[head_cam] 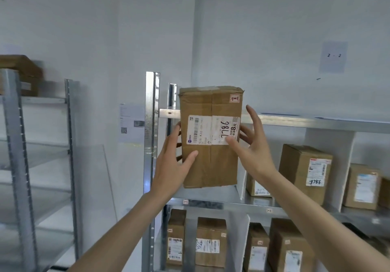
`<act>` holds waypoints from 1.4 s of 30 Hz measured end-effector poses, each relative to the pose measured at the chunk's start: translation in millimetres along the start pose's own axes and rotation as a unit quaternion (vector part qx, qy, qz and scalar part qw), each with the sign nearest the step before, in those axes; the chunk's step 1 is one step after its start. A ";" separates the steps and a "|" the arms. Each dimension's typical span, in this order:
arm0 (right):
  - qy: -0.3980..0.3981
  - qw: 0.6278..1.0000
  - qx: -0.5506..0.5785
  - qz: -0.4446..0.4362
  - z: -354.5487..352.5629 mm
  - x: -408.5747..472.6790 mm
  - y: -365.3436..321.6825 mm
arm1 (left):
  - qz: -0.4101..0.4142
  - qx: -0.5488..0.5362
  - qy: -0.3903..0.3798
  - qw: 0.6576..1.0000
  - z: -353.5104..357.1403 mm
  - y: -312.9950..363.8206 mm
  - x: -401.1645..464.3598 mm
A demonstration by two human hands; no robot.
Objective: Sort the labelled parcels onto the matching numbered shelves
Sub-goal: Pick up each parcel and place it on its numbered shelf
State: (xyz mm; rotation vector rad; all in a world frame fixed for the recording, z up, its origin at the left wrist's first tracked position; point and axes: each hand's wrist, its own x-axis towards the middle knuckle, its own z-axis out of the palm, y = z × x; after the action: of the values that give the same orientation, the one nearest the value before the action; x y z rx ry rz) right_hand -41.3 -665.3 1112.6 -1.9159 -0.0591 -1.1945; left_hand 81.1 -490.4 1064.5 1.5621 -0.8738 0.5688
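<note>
Your left hand [172,164] curls its fingers round the left edge of the brown parcel [211,136], thumb across the front; your right hand [251,145] pinches the right edge, other fingers splayed. The parcel stands upright before the metal shelf [295,122], its label showing 7786 sideways.

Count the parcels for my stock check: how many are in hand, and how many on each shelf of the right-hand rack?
Held parcel: 1
Middle-shelf parcels: 3 clear; brown sliver at the frame edge unsure
Lower-shelf parcels: 4
Total: 8 clear
</note>
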 end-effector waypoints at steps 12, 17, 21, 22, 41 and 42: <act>-0.135 0.950 -0.261 -0.104 5.2 -14.9 50.4 | 0.024 0.047 -0.006 0.999 13.3 -37.7 -15.5; -0.145 0.927 -0.336 -0.079 20.6 -9.9 92.7 | 0.045 0.086 -0.049 0.994 28.6 -80.0 -2.1; -0.140 0.919 -0.362 -0.074 33.7 -2.7 134.6 | 0.044 0.135 -0.073 0.987 45.2 -115.5 6.9; -0.140 0.918 -0.364 -0.069 36.5 -2.0 145.1 | 0.042 0.142 -0.085 0.985 49.6 -125.3 9.1; -0.128 0.916 -0.381 0.015 18.1 1.4 269.4 | 0.017 0.166 -0.176 0.970 170.0 -211.6 13.4; -0.125 0.917 -0.378 0.014 17.4 3.1 273.0 | 0.019 0.165 -0.174 0.971 173.0 -212.3 14.3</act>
State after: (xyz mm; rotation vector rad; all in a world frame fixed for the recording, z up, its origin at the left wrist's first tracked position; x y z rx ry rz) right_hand 94.3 -827.7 939.0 -2.7262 0.3437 -1.0178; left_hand 238.0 -658.0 914.5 1.9913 -1.1160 0.4909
